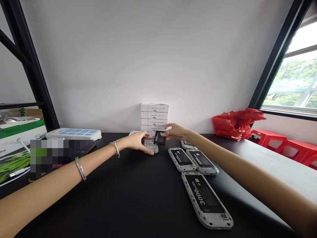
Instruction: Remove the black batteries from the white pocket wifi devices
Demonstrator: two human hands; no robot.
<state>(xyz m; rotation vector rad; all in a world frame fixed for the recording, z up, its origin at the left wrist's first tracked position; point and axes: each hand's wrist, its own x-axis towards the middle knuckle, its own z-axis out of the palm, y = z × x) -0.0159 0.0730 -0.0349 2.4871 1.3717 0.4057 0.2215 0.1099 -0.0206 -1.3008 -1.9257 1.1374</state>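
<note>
The right hand pinches a black 3000mAh battery, its long axis tilted toward the black table's back edge; the left hand rests on a white handset just below; hands close, apart.

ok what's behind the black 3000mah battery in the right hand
A stack of white boxes rises behind the battery in the right hand; the stack's base is covered.

Both arms outstretched, left hand and right hand close together.
</note>
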